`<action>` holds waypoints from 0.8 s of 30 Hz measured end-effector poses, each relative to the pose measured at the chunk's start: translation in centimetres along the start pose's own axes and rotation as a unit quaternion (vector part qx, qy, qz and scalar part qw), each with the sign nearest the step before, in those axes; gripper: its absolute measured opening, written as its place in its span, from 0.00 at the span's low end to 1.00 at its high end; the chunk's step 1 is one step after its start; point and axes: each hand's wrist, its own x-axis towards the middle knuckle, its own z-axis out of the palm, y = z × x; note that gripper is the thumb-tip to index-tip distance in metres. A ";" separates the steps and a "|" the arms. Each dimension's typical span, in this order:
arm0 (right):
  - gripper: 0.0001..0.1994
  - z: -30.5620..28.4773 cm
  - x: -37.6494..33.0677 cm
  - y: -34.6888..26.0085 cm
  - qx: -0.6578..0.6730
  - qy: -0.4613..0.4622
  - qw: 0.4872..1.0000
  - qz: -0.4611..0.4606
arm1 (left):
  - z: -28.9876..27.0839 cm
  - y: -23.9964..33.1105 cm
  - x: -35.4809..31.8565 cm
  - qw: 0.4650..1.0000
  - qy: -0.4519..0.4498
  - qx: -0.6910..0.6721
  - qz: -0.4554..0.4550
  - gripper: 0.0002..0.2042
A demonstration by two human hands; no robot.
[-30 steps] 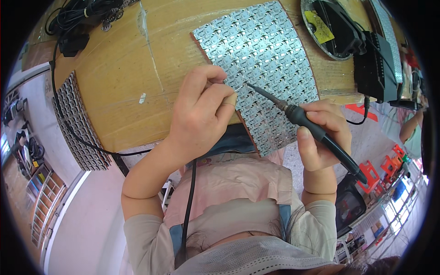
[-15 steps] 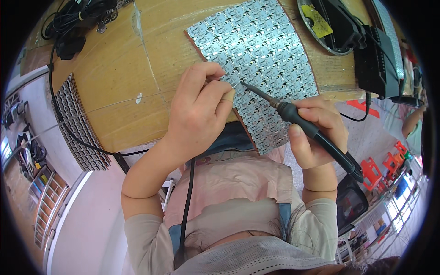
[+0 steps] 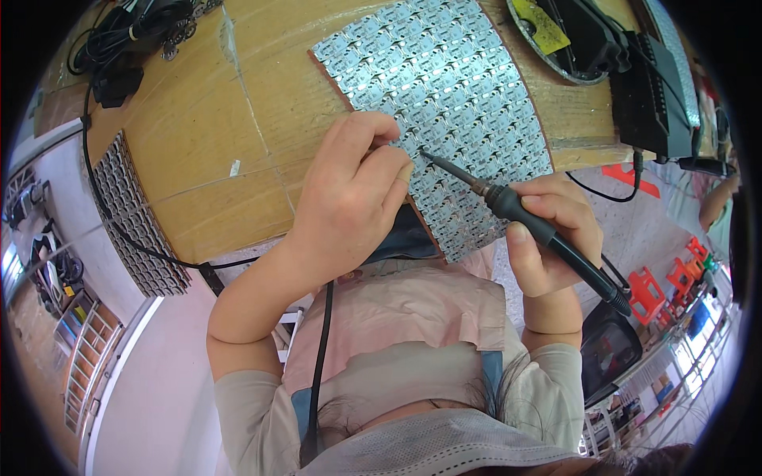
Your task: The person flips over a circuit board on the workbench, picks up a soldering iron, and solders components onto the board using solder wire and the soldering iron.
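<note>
A silvery panel of many small repeated circuit boards [image 3: 456, 75] lies aslant on the wooden table, its near corner reaching past the edge. My right hand [image 3: 575, 226] grips a black soldering iron [image 3: 508, 205] like a pen, with its dark tip pointing left at the panel's left half. Whether the tip touches the surface I cannot tell. Just left of that tip, my left hand [image 3: 345, 186] is closed in a pinch over the panel's left edge. A thin solder wire is in its fingers, mostly hidden now.
A second board panel [image 3: 139, 218] stands at the table's left end, with a black cable [image 3: 151, 252] running past it. Bundled cables [image 3: 131, 36] lie far left. At far right are a round dish with a yellow sponge [image 3: 548, 30] and a black box [image 3: 651, 95]. Red stools [image 3: 647, 293] stand beyond.
The iron's tip has shifted slightly right and down, onto a nearer spot of the panel. My left hand has moved a little right, still pinched.
</note>
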 end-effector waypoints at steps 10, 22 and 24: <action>0.12 -0.7 -0.3 -0.7 -0.013 -0.016 1.000 -0.003 | -0.2 0.2 -0.2 1.000 0.006 -0.004 -0.001 0.07; 0.12 -0.8 -1.6 -0.6 0.002 0.000 1.000 0.018 | 0.0 0.6 0.0 0.997 -0.057 -0.001 0.043 0.08; 0.12 -0.7 -1.5 -0.5 0.001 -0.002 1.000 0.016 | 0.0 0.6 0.1 0.997 -0.064 0.002 0.045 0.08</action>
